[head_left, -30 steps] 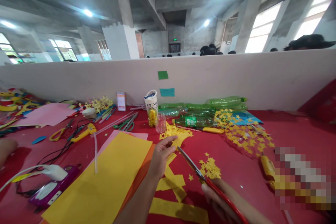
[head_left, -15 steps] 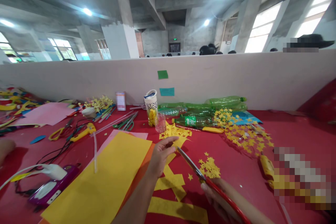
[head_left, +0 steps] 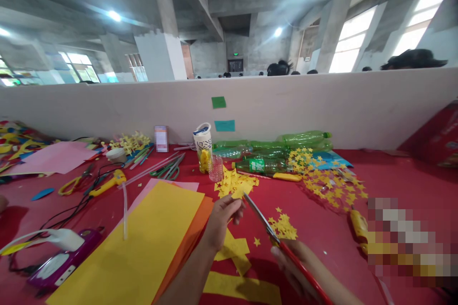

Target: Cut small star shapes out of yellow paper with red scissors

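My left hand is closed, thumb and fingers pinching a small yellow felt piece in front of a heap of yellow scraps. In my right hand are long scissors with red handles. Their blade tips point at the edge of the felt piece; whether they touch it I cannot tell. Close to the blades lie a small pile of yellow stars and a single star. Below my hands rest cut yellow felt pieces and a long yellow strip.
A large yellow sheet covers the left front. Green bottles and a white cup stand or lie by the partition. Further about are more yellow stars, a yellow glue gun and a purple power strip.
My left hand has shifted its grip, with its fingers curled more, and the felt piece sits differently. The scissors stay pointed at it. The whole view has shifted slightly.
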The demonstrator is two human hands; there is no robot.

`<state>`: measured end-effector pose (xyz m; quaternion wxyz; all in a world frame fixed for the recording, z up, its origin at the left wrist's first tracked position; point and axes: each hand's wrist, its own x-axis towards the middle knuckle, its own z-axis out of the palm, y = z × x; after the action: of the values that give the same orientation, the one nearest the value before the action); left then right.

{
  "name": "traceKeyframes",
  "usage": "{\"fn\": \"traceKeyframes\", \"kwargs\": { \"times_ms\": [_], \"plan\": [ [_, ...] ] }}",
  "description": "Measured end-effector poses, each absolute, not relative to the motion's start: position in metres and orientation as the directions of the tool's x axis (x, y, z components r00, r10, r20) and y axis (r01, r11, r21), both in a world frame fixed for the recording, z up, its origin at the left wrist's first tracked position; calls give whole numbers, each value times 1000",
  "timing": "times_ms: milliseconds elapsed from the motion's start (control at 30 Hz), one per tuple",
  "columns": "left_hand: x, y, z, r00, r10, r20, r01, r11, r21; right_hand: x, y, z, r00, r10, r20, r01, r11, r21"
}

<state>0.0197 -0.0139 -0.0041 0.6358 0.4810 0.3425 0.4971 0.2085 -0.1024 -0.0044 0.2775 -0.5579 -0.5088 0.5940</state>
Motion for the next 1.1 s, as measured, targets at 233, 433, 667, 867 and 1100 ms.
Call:
{"fn": "traceKeyframes", "kwargs": {
  "times_ms": [233,433,667,867,1100],
  "plan": [
    [16,-10,-5,273,959,76,-323,17,946,206,-100,-11,-201,919,-338,243,-288,-926],
    [20,-12,-4,201,977,75,-323,-6,946,209,-99,-23,-218,929,-300,299,-229,-926],
    [18,-9,-3,186,978,93,-268,-40,963,208,-108,-9,-266,896,-354,327,-261,-908],
    [13,-3,-9,220,970,101,-230,-49,972,212,-111,-9,-263,889,-374,377,-262,-889],
    [13,-2,-9,249,963,103,-235,-43,971,213,-111,-9,-285,870,-403,327,-307,-894]
  ]
}}
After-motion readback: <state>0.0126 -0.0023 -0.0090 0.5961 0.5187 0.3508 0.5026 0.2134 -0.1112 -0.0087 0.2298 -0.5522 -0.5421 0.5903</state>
